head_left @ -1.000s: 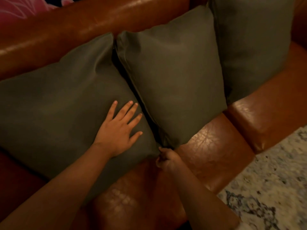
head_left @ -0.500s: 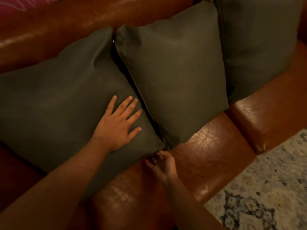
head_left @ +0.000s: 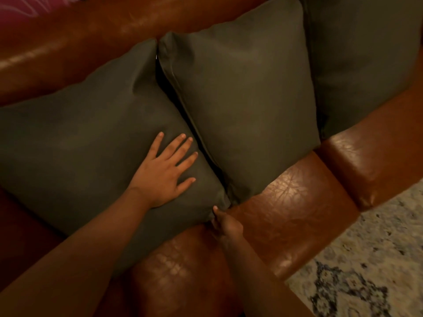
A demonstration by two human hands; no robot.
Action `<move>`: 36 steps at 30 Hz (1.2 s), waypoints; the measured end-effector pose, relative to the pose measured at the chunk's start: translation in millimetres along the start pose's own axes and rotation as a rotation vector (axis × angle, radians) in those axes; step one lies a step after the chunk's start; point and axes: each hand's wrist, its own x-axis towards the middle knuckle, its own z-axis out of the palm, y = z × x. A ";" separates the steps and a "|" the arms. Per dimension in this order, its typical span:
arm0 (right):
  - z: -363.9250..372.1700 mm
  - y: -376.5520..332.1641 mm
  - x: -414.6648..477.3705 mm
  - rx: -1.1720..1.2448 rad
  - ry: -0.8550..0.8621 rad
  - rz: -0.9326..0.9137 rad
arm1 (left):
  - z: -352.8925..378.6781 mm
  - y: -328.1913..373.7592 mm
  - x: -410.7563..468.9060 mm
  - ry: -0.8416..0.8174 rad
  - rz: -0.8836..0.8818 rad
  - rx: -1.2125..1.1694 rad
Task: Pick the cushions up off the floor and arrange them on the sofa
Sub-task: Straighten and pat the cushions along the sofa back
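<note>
Three dark grey-green cushions lean side by side against the back of a brown leather sofa (head_left: pixel 290 197). My left hand (head_left: pixel 164 172) lies flat on the left cushion (head_left: pixel 80 145), fingers spread, holding nothing. My right hand (head_left: pixel 225 225) is at that cushion's lower right corner, with the thumb on top of the fabric and the fingers tucked underneath, pinching it. The middle cushion (head_left: pixel 242 106) stands upright and touches the left one along its edge. The right cushion (head_left: pixel 361 60) is partly cut off by the frame's top and right edges.
A pale patterned rug (head_left: pixel 370 259) covers the floor in front of the sofa at the lower right. Something pink (head_left: pixel 20 10) shows behind the sofa back at the top left. The seat's front edge runs diagonally from lower left to right.
My right hand let go near the middle cushion's lower corner, opened palm up, then closed on the left cushion's lower right corner. My left hand stayed flat on the left cushion.
</note>
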 end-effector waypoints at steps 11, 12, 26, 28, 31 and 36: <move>-4.9 57.3 -34.6 -1.209 -0.289 -1.101 | 3.6 2.0 2.5 0.056 -0.012 0.017; 1.2 58.7 -28.4 -1.243 -0.330 -1.034 | 0.1 3.2 2.3 0.069 -0.006 0.010; -5.4 38.4 -37.2 -1.227 -0.273 -1.264 | 25.3 47.8 -185.9 0.622 -1.610 -0.934; -7.9 27.6 -35.6 -1.226 -0.216 -1.285 | 41.9 57.8 -187.8 0.494 -1.766 -1.159; -0.7 24.4 -45.9 -1.352 -0.204 -1.434 | 63.7 72.0 -198.8 0.317 -1.787 -1.297; 31.3 23.5 -85.3 -1.696 -0.539 -2.007 | 61.4 87.5 -190.5 0.234 -1.969 -1.273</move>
